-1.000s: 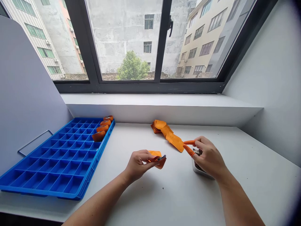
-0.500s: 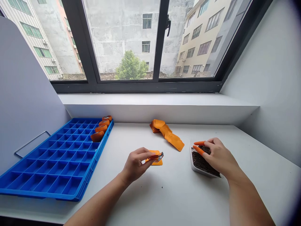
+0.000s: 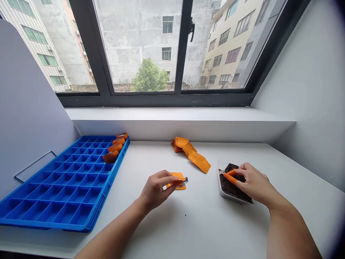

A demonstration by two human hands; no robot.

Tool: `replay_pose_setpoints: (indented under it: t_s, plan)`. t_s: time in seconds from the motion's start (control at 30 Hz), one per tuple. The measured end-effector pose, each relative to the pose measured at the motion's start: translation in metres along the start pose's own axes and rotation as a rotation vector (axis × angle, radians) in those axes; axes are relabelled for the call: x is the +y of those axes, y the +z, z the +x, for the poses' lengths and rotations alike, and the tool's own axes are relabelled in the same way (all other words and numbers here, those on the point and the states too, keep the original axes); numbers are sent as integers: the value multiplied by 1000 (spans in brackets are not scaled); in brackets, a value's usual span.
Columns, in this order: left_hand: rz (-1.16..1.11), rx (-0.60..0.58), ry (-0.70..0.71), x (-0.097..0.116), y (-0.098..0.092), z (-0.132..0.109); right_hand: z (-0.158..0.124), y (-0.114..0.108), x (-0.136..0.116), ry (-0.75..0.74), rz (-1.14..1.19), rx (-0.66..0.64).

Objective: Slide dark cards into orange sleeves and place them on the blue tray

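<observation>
My left hand [image 3: 160,185] pinches a small orange pouch [image 3: 184,182] whose open end shows silver lining. Below it an orange packet [image 3: 176,176] lies flat on the table. At the right, my right hand [image 3: 249,180] wears orange covers on the thumb and a finger, their tips together over a white plastic tub [image 3: 221,190] of thin dark brown pieces [image 3: 233,187]. Whether anything is between those tips is too small to tell. A fanned pile of orange packets [image 3: 198,160] lies beyond my hands.
On the left stands a blue compartment tray [image 3: 101,199], with several orange pouches [image 3: 114,147] in its far right compartments. A white panel [image 3: 29,100] with a wire handle rises beside it. The windowsill [image 3: 178,114] runs along the back.
My right hand's covered fingertips have come together and lowered slightly over the tub. My left hand still holds the pouch in nearly the same place.
</observation>
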State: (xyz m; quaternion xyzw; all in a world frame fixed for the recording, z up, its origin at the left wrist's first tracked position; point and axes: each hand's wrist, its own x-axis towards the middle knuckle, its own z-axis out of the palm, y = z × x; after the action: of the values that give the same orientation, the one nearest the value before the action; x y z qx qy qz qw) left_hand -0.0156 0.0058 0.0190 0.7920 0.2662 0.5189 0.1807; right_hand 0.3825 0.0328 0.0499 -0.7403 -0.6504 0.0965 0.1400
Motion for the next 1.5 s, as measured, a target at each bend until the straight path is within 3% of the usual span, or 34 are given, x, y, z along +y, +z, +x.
replay_pose_setpoints:
  t_s: [0.33,0.53,0.67,0.73,0.87,1.0,1.3,1.5]
  plan:
    - [-40,21,-25,7,0,3,-2,-3,-8,-69,95,7]
    - [-156,84,-271,21,1,10,-2,-6,-13,-165,212,296]
    - [-207,83,-318,28,1,15,-12,-4,-48,-349,392,590]
    - [-262,65,-357,31,1,16,-21,2,-74,-465,560,672]
    - [-320,56,-438,32,2,16,-44,23,-123,-666,891,562]
    - [-346,87,-461,29,3,15,-59,41,-149,-723,1013,456]
    - [-435,35,-444,39,2,17,-56,44,-154,-679,1164,387]
    - [-436,31,-432,41,0,17,-54,50,-153,-678,1138,342]
